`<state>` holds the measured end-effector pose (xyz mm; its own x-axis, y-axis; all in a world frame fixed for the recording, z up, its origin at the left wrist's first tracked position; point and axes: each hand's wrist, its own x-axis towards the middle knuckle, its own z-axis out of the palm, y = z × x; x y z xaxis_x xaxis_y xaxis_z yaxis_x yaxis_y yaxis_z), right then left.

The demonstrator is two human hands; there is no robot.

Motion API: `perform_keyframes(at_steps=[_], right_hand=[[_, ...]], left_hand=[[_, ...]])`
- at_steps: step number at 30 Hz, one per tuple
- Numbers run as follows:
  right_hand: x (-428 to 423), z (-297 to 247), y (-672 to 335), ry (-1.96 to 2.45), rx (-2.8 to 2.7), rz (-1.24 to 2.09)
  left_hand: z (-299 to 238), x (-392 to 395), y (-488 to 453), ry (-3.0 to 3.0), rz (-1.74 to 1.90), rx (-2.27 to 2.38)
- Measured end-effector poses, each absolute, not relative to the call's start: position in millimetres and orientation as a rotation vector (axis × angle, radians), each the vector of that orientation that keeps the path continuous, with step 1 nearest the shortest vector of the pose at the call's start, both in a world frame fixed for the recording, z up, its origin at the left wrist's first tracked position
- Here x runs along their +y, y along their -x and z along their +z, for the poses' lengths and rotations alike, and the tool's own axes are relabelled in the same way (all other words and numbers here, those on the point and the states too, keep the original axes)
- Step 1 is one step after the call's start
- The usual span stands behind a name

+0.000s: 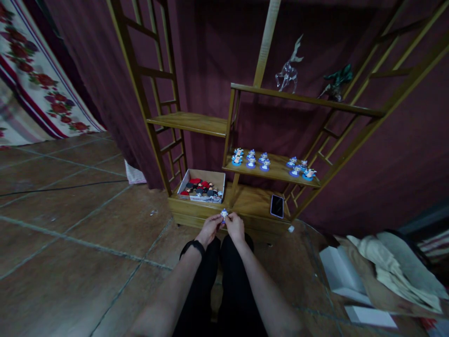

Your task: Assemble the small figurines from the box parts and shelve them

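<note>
My left hand (209,228) and my right hand (235,226) meet in front of my knees, both pinching a small blue and white figurine (224,215). Just beyond them stands a wooden shelf unit (196,122). An open white box (202,186) of red and dark figurines sits on its lowest board. Several more blue figurines (251,159) stand in two groups on the middle right shelf. A black band is round my left wrist.
A phone (277,206) lies on the bottom board at the right. A glass deer (288,70) and a dark green ornament (336,82) stand on the upper shelf. White boxes and cloth (382,267) lie on the tiled floor at the right.
</note>
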<state>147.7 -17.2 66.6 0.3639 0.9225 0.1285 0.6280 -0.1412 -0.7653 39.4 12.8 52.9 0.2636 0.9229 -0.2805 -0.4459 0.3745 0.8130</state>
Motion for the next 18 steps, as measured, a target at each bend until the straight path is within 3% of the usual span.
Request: perform_keyframes(at_steps=[11,18], right_hand=[[-19.8,68.3,-143.8,2.012,-1.414,0.369],[-24.6,68.8,-144.3,1.861,-1.404,0.371]], left_hand=[[55.3,11.3,-39.0,-0.792,1.013,0.87],[56.2,14.8,-40.1,-0.698,1.065,0.855]])
